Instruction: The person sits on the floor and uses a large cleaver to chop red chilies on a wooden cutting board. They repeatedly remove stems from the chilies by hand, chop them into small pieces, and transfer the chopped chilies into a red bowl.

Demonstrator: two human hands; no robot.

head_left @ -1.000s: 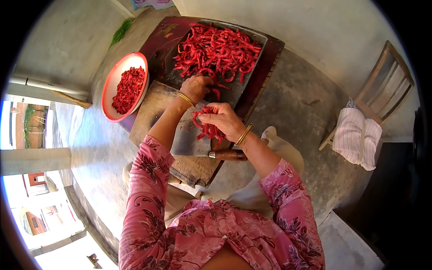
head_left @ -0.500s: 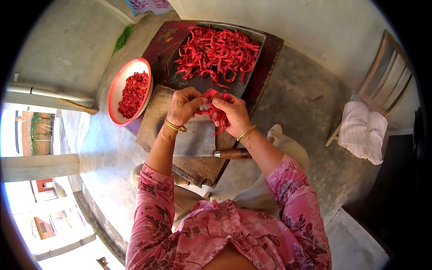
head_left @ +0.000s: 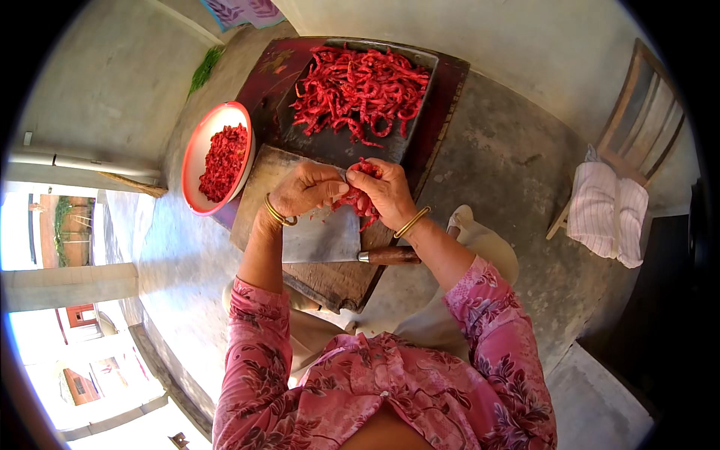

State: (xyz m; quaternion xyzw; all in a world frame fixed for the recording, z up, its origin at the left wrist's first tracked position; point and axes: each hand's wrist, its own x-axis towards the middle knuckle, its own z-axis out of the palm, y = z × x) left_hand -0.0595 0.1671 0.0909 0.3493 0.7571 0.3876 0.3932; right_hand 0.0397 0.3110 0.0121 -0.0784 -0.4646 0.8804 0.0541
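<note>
The left hand, grip unclear, has left the tray for the right hand, clamped on wrinkled red peppers.

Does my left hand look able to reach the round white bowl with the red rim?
Probably yes: nothing visible blocks the way from the left hand across the brown wooden board to the bowl, though I can't tell whether that grip holds anything.

red chilies — in right hand
</note>
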